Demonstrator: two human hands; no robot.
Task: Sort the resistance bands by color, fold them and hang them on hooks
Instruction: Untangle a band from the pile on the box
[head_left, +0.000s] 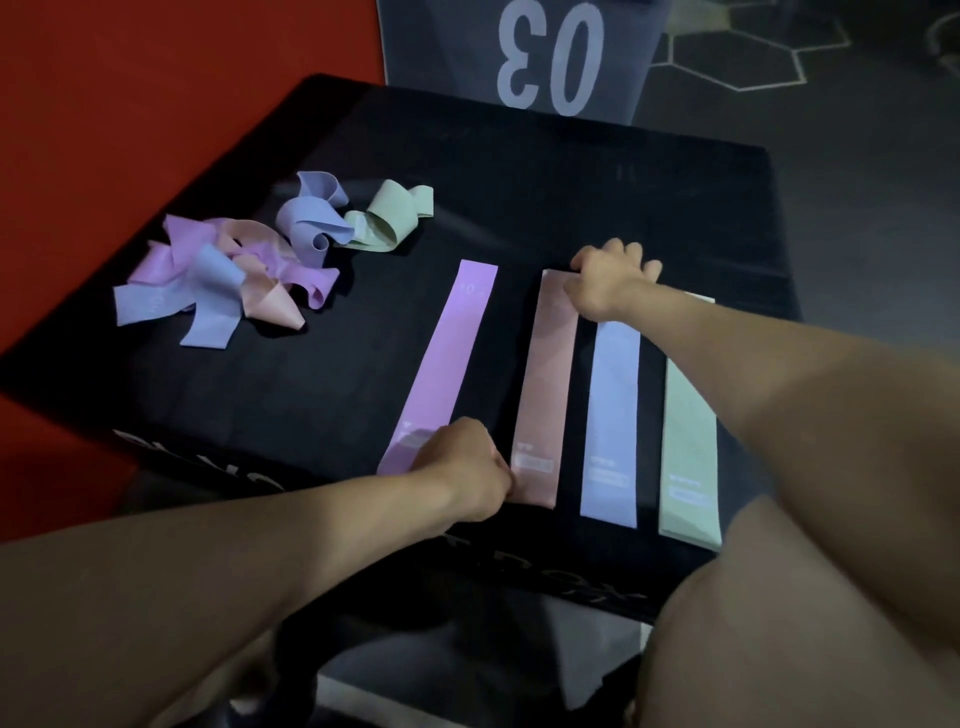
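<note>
A large black padded box (332, 364) with pale lettering along its near edges serves as the work surface, standing on a dark floor (857, 208) marked with thin white hexagon outlines; beyond its far edge lies a grey panel printed with a big white "03" (550, 57) (read upside down from this side), and to the left the floor is bright red (130, 104). Four flat stretchy bands lie side by side on the box, running from the near edge away from the person and apart from one another: a lilac band (441, 374) angled slightly, a salmon-pink band (545, 389), a periwinkle-blue band (613, 415) and a pale mint-green band (688, 431). The left hand (462, 467), fingers curled, pinches the near end of the salmon-pink band at its left corner, just beside the lilac one. The right hand (608, 280), fingers bent down, grips the far end of the same pink band, the forearm crossing above the blue and green bands. On the far left part of the box a loose tangle of unsorted bands (218, 275) in lilac, pink and blue lies heaped, and just beyond it a crumpled blue band (309, 218) touches a crumpled mint-green band (387, 218). A bare knee (805, 623) fills the lower right corner of the view.
</note>
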